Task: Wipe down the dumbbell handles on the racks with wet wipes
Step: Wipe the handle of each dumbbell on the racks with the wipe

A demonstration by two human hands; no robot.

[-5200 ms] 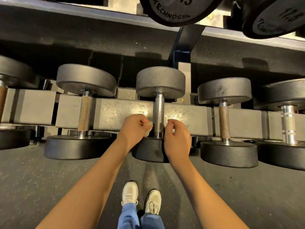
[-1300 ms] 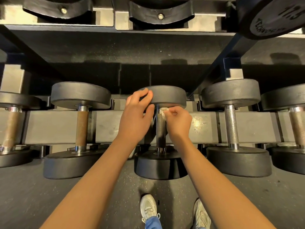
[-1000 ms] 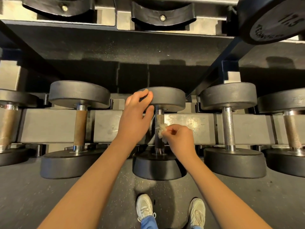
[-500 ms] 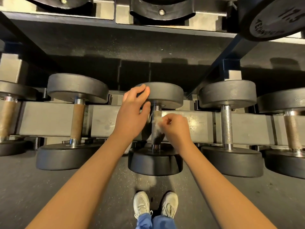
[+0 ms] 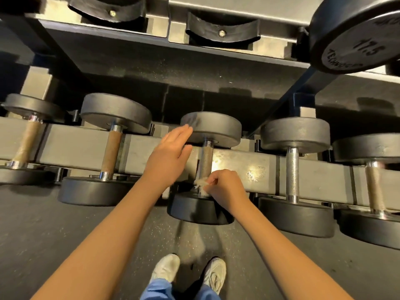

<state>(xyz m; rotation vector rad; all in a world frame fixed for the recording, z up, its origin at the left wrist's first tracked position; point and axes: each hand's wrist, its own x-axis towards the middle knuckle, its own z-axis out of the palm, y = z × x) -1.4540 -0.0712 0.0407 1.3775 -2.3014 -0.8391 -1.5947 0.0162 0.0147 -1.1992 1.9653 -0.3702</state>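
Taking the centre dumbbell [image 5: 211, 132] as my mark, I read across from the left. Furthest left of it sits a rusty-handled dumbbell [image 5: 23, 146], cut by the frame edge. Next comes a brown-handled dumbbell [image 5: 112, 152]. Both lie across the grey rack rail [image 5: 71, 146].

Just left of the centre dumbbell I have the left hand [image 5: 167, 154] released, fingers straight and together. Their tips are at the left edge of its far head, and blur keeps me from telling whether they touch. The centre dumbbell's handle [image 5: 205, 161] runs away from me across the rail. At its near end the right hand [image 5: 226, 187] is curled, pinching a crumpled wet wipe [image 5: 200, 184] against the handle just above the near head.

Right of the centre dumbbell lies a chrome-handled dumbbell [image 5: 292, 172], then a tan-handled dumbbell [image 5: 373, 187] near the frame edge. Above and right of the centre dumbbell, on the upper shelf, I see a large dumbbell head [image 5: 355, 33] marked 17.5. Directly above it are two black cradles [image 5: 220, 31]. Below it, on the dark floor [image 5: 65, 245], stand two white shoes [image 5: 165, 269].
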